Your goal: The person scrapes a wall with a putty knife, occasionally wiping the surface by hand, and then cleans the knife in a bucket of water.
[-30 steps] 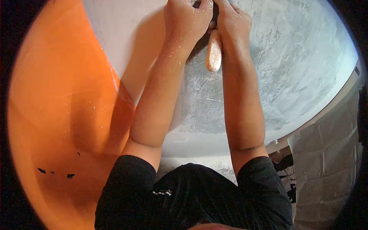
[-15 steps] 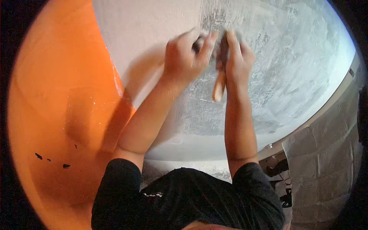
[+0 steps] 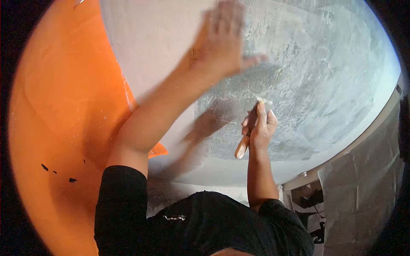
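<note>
My left hand (image 3: 223, 47) is raised high on the grey, patchy wall (image 3: 299, 85), its fingers stretched out and thumb spread to the right. Motion blurs the fingertips, and the palm side is hidden. Lower and to the right, my right hand (image 3: 262, 130) grips a putty knife (image 3: 241, 147) whose wooden handle sticks out below the fist. Its blade is mostly hidden behind the fingers. A dab of pale paste (image 3: 263, 100) shows at the thumb tip, close to the wall.
A bright orange surface (image 3: 64, 94) with a few dark marks fills the left side, bordering a smooth pale strip of wall (image 3: 145, 47). At the lower right hangs a grey creased sheet (image 3: 358, 192), beside a dark opening with cluttered items (image 3: 309, 198).
My hands, close together before, have separated. The left has gone up and opened out flat; the right has come down with the putty knife still in it.
</note>
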Demonstrator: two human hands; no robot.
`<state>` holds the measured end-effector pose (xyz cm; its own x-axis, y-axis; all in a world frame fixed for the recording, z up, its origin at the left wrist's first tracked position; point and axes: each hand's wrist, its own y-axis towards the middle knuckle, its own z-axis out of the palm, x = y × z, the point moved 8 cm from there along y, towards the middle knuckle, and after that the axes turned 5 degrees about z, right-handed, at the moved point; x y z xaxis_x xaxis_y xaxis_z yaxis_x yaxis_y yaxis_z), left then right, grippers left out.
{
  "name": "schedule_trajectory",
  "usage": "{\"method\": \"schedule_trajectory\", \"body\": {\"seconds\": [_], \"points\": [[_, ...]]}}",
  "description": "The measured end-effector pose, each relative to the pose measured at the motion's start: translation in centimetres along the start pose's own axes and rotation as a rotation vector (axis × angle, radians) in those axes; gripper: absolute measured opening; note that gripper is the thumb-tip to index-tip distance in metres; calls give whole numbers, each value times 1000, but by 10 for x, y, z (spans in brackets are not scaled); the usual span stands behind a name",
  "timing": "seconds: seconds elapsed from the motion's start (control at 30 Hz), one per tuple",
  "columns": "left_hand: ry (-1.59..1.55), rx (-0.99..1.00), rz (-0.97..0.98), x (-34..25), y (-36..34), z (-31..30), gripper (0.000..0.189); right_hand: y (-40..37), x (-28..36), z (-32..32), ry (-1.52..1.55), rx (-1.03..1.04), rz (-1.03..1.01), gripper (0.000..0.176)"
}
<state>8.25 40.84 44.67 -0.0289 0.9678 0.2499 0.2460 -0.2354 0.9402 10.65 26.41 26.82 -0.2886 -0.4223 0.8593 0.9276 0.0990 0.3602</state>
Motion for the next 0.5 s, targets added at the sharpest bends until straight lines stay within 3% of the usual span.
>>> {"method": "schedule_trajectory", "body": {"seconds": [0.07, 0.17, 0.2, 0.27, 0.33, 0.37, 0.4, 0.47, 0.5], "points": [[-330, 100, 376, -48, -8, 20, 108, -15, 8, -2, 12, -22, -7, 37], [-232, 228, 464, -62, -17, 16, 103, -29, 13, -19, 106, -19, -143, 35], [-223, 229, 457, -55, -12, 9, 103, -32, 10, -22, 130, 56, -178, 34], [-63, 157, 212, -5, 3, -13, 100, -31, 9, -22, 159, 129, -208, 34], [131, -30, -55, 42, 3, -36, 99, -28, -1, -22, 64, 123, -92, 34], [180, 183, -316, 64, -6, -35, 99, -26, -2, -21, 70, 164, -73, 33], [186, 190, -312, 62, -17, -27, 99, -24, -7, -21, 77, 164, -67, 33], [177, 6, -76, 40, -49, -9, 99, -20, -22, -18, 49, 191, -16, 33], [134, 118, -3, 19, -66, 4, 97, -19, -29, -16, 55, 237, 66, 31]]}}
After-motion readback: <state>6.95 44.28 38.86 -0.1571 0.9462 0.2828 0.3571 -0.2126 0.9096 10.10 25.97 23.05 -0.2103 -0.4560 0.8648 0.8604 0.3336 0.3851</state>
